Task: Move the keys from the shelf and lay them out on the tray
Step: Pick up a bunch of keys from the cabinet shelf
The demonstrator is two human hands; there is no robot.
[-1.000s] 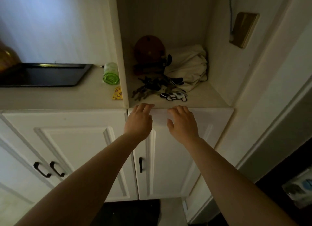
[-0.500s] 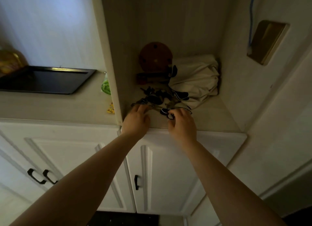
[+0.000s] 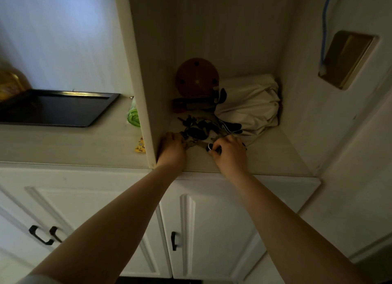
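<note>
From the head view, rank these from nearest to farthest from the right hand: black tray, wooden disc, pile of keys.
1. pile of keys: just left of the right hand, touching its fingers.
2. wooden disc: leaning at the back of the shelf.
3. black tray: on the counter, far left, past the divider panel.

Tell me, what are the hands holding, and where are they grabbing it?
Both hands are on the keys on the shelf. The right hand pinches a black-and-white fob. The left hand covers the bunch's left end; its grip is hidden.

Shelf [image 3: 275,156]: keys [image 3: 197,131], cloth bag [image 3: 250,105], round wooden piece [image 3: 197,76]. Desk [image 3: 63,143]: black tray [image 3: 53,107], green roll [image 3: 133,118].
</note>
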